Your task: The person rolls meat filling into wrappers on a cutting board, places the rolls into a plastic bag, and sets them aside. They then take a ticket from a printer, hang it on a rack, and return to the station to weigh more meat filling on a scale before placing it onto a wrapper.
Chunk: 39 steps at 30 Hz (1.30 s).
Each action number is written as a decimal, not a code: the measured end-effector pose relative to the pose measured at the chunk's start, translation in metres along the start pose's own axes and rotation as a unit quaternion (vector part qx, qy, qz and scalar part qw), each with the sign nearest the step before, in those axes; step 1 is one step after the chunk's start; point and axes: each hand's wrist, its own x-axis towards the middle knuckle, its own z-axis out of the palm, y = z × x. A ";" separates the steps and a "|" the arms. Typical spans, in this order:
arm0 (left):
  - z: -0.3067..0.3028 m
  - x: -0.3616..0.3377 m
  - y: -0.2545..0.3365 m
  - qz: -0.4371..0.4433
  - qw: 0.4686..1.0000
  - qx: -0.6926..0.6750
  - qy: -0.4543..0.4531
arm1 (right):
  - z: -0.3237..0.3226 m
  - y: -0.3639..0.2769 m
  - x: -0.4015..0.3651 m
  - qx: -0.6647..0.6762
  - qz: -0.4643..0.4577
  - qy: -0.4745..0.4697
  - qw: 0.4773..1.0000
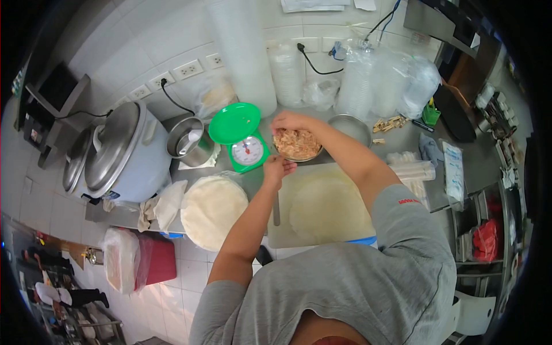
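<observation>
A round metal bowl (297,159) filled with chunky reddish-brown meat filling (299,142) stands on the steel counter. My right hand (290,121) reaches across to its far left rim, with the fingers curled over the edge. At the near left rim is my left hand (278,168), palm partly up, thumb side against the bowl and fingers bent by its underside. Just left stands a green dial scale (248,150) with a green pan (234,123). Closer to me, pale round wrapper sheets (328,204) lie on a cutting board (281,225), beside a flat metal blade (276,210).
A stack of round wrappers (210,211) sits left of the board. A steel pot (191,146) and large cookers (123,149) occupy the left. Behind the bowl are an empty metal bowl (352,127), clothespins (391,123) and stacked plastic containers (353,83). A person (57,294) stands far left.
</observation>
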 end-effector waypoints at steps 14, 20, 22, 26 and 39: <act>-0.004 0.016 0.007 0.031 0.999 0.019 0.007 | 0.024 0.021 -0.019 -0.208 -0.045 0.051 0.976; -0.011 0.021 0.002 0.022 1.000 -0.010 0.017 | 0.031 0.014 -0.030 -0.359 -0.143 -0.024 0.922; -0.005 0.015 0.005 0.042 0.999 0.002 0.021 | 0.032 0.004 -0.031 -0.404 -0.104 -0.009 0.909; 0.001 0.014 0.006 0.048 0.999 0.001 0.022 | 0.037 -0.008 -0.031 -0.428 -0.063 0.000 0.901; -0.002 0.020 0.009 0.058 0.998 -0.010 0.027 | 0.038 -0.027 -0.025 -0.500 0.011 -0.074 0.863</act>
